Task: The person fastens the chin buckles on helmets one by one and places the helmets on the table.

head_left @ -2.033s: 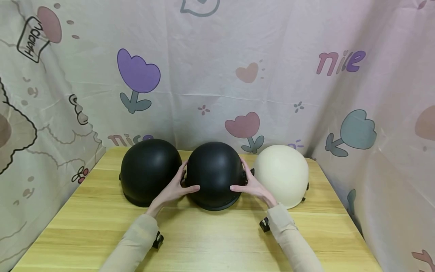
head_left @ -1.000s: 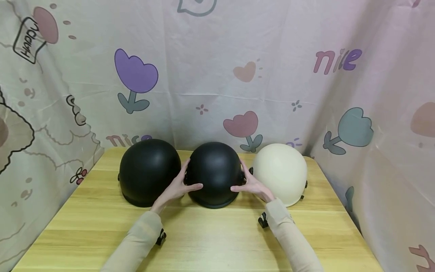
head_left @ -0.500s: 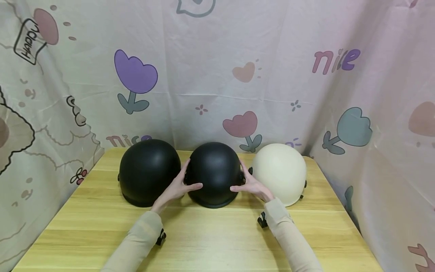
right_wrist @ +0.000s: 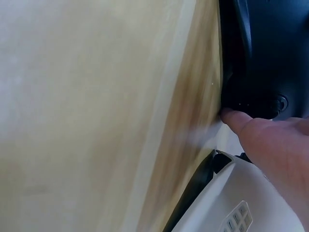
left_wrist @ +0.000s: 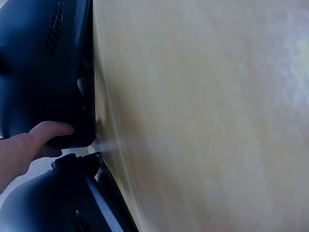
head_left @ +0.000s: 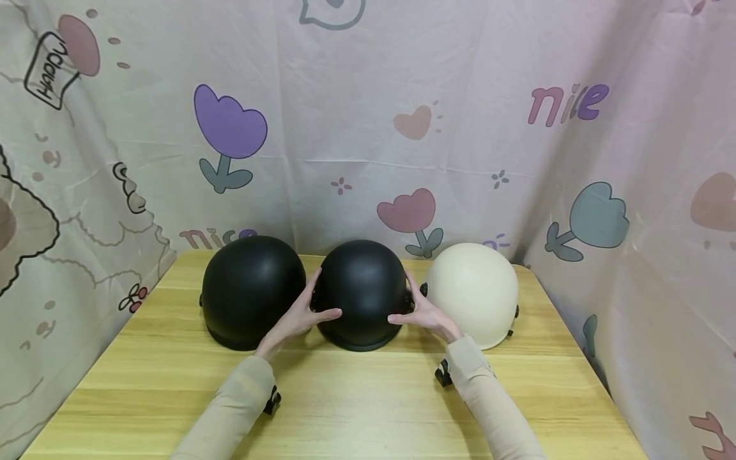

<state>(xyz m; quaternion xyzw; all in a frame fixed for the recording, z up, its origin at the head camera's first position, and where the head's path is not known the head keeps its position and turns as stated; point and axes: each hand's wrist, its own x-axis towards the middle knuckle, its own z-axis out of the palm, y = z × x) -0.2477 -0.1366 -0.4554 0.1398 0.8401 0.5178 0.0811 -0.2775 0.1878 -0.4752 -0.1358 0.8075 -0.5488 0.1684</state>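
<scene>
By the left hand (head_left: 298,317) and the right hand (head_left: 427,312), thumbs spread wide from fingers, the middle helmet (head_left: 365,291) is gripped from opposite sides. It is set directly between them on the table (head_left: 368,409), so neither hand is nearer; no clear long axis is shown. It is flanked by the left helmet (head_left: 253,287) and the white helmet (head_left: 474,287).

"nice" (head_left: 569,104), twice; on backdrop cloth (head_left: 333,115); tilted banner lettering (head_left: 50,70), unclear
</scene>
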